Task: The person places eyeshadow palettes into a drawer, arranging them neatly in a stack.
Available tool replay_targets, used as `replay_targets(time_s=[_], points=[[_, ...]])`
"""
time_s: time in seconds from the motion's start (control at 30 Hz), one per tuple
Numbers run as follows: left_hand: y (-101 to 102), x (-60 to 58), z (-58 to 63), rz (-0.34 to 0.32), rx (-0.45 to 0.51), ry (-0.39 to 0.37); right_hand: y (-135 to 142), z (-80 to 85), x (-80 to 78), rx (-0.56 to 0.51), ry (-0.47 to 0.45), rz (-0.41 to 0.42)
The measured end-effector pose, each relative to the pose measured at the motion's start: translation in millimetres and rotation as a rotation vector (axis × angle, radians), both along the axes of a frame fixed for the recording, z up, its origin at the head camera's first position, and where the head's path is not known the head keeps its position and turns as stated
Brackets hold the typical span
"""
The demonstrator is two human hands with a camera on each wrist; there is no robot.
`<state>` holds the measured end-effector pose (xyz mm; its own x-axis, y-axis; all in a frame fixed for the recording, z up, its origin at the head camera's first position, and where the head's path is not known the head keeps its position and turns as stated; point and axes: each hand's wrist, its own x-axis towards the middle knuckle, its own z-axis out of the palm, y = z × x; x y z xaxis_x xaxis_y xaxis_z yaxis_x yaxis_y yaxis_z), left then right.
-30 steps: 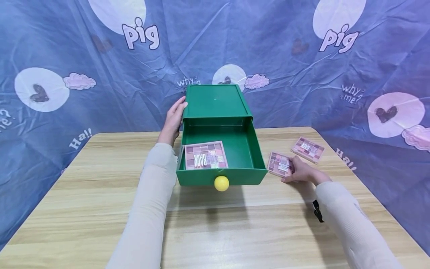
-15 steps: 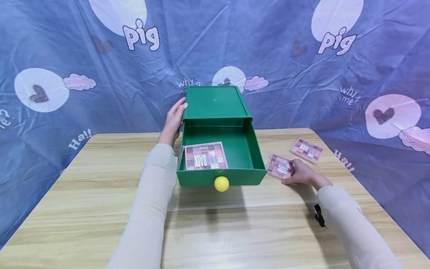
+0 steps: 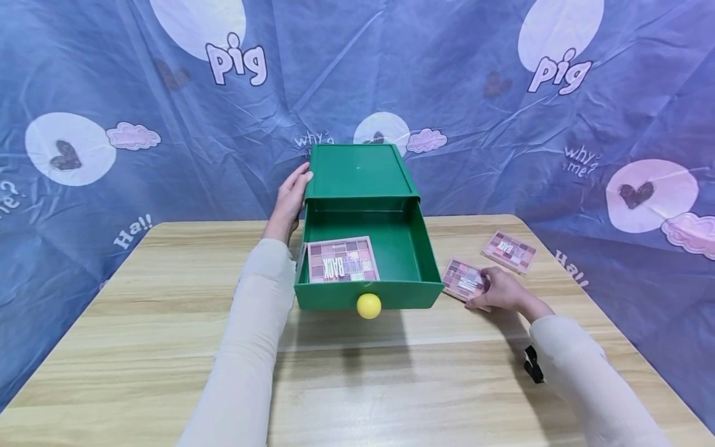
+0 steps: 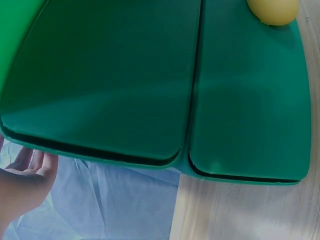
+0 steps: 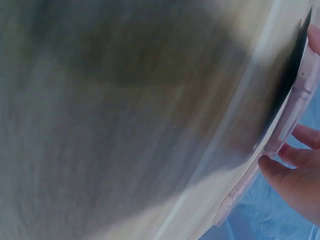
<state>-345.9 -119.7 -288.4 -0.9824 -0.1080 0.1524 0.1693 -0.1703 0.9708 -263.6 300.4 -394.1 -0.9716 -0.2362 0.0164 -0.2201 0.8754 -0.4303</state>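
My left hand [image 3: 287, 202] lies against the left side of a green drawer box [image 3: 360, 171]; in the left wrist view its fairly straight fingers [image 4: 37, 162] reach the box's edge. Its drawer [image 3: 398, 293] is pulled out, with a yellow ball knob [image 3: 368, 306] in front. A pink eyeshadow palette [image 3: 342, 259] lies inside at the left. To the right of the drawer, my right hand [image 3: 503, 290] pinches a second palette [image 3: 462, 279] by its right end, thumb at the near edge. The right wrist view shows this palette [image 5: 300, 95] edge-on between thumb and fingers.
A third palette [image 3: 509, 252] lies on the wooden table [image 3: 167, 347], just beyond the right hand. Behind the table hangs a blue printed cloth [image 3: 475, 124], which also runs along both sides.
The right hand has shifted slightly nearer with the palette, whose near edge now shows past the thumb. The left hand and the drawer keep their places.
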Motion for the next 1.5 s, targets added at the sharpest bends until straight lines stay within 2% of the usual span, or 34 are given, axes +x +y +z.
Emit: replay_targets(time_s=[0.13, 0.37, 0.57, 0.9, 1.3, 1.5], points=[[1, -0.5, 0.1, 0.002, 0.008, 0.004, -2, 2.7, 0.9, 0.004, 0.054, 0.013], [0, -0.7, -0.7, 0.012, 0.003, -0.001, -6, 15.4, 5.0, -0.030, 0.049, 0.042], [0, 0.0, 0.1, 0.010, -0.002, -0.002, -6, 27.3, 9.4, -0.034, 0.081, 0.058], [0, 1.3, 3.0, -0.012, -0.008, 0.008, -7, 60.9, 17.7, -0.010, 0.100, 0.085], [0, 2.5, 2.8, -0.015, -0.016, 0.004, -7, 90.5, 22.8, 0.009, 0.138, 0.112], [-1, 3.0, 0.5, -0.018, -0.011, -0.002, -12, 108.5, 27.0, 0.063, 0.162, 0.097]])
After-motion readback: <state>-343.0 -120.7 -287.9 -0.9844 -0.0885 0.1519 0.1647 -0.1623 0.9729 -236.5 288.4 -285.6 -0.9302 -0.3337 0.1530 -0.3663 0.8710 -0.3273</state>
